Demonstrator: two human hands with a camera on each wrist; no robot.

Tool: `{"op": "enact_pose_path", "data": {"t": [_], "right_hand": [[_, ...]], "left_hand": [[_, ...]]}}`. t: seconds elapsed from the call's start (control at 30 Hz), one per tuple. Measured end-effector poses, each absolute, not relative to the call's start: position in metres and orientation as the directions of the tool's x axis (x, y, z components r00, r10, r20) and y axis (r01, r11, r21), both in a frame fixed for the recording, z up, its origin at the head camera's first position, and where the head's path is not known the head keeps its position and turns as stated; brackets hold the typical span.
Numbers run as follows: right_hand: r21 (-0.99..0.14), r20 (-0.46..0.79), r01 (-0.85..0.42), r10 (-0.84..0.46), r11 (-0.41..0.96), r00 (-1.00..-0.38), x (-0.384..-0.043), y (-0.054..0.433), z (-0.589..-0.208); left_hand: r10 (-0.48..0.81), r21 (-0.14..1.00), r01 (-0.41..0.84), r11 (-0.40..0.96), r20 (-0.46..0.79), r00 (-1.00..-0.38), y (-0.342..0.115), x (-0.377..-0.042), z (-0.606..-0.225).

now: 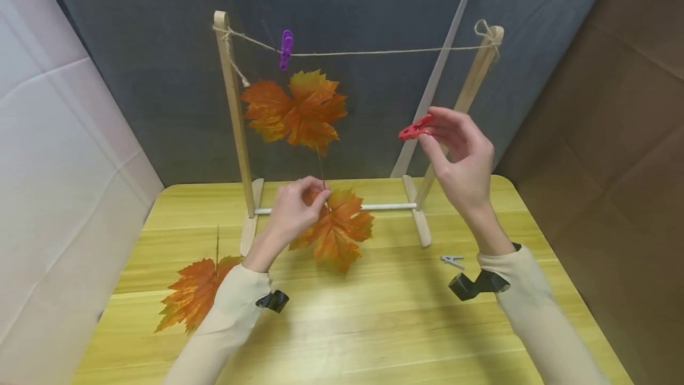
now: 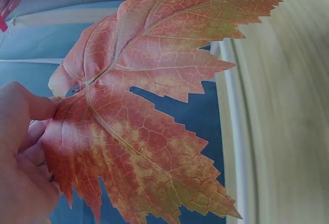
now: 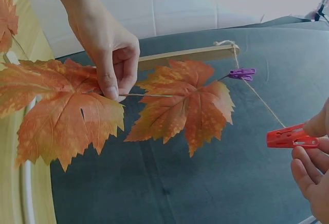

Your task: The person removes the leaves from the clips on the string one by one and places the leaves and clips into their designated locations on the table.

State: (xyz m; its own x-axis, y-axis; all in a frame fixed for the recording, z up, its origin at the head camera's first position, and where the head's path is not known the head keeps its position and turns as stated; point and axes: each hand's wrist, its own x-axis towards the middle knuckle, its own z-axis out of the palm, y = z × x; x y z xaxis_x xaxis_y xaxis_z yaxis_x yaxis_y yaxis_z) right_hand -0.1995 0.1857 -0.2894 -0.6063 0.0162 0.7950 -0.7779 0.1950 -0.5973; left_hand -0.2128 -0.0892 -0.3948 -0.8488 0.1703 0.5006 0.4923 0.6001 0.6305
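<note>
My left hand (image 1: 299, 207) pinches an orange maple leaf (image 1: 342, 230) at the base of its stem, and the blade hangs below the fingers. That leaf's thin stem points up, overlapping a second orange leaf (image 1: 294, 110) in the head view. The second leaf hangs by its stem from a purple clothespin (image 3: 241, 74) clipped on the twine (image 1: 374, 53). Raised near the frame's right post, my right hand (image 1: 462, 153) holds a red clothespin (image 3: 288, 137) between thumb and fingers. In the left wrist view, the pinched leaf (image 2: 139, 147) fills most of the picture.
The twine is tied between two wooden posts (image 1: 235, 117), joined low down by a white rod (image 1: 392, 207). Another orange leaf (image 1: 192, 293) lies on the table (image 1: 347, 337) at left, partly behind the left sleeve. A grey clothespin (image 1: 452, 261) lies by the right wrist.
</note>
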Motion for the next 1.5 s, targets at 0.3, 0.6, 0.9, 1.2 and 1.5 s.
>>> {"op": "enact_pose_path", "data": {"t": [0.3, 0.6, 0.9, 1.2, 1.5], "right_hand": [[-0.664, 0.738, -0.724, 0.006, 0.189, -0.675, -0.184, 0.195, -0.306], [-0.72, 0.685, -0.674, 0.007, 0.165, -0.729, -0.172, 0.207, -0.326], [-0.778, 0.613, -0.599, 0.021, 0.19, -0.79, -0.161, 0.223, -0.349], [-0.846, 0.521, -0.506, 0.057, 0.166, -0.852, -0.147, 0.247, -0.375], [-0.879, 0.422, -0.4, 0.032, 0.259, -0.906, -0.138, 0.26, -0.405]], "left_hand": [[0.167, 0.675, 0.421, 0.607, 0.41, -0.897, -0.099, -0.206, -0.41], [0.127, 0.69, 0.319, 0.649, 0.316, -0.94, -0.109, -0.201, -0.427], [0.081, 0.73, 0.195, 0.655, 0.19, -0.979, -0.123, -0.194, -0.45], [0.064, 0.72, 0.135, 0.681, 0.125, -0.99, -0.131, -0.195, -0.473], [0.053, 0.704, 0.078, 0.706, 0.057, -0.997, -0.137, -0.197, -0.49]]}}
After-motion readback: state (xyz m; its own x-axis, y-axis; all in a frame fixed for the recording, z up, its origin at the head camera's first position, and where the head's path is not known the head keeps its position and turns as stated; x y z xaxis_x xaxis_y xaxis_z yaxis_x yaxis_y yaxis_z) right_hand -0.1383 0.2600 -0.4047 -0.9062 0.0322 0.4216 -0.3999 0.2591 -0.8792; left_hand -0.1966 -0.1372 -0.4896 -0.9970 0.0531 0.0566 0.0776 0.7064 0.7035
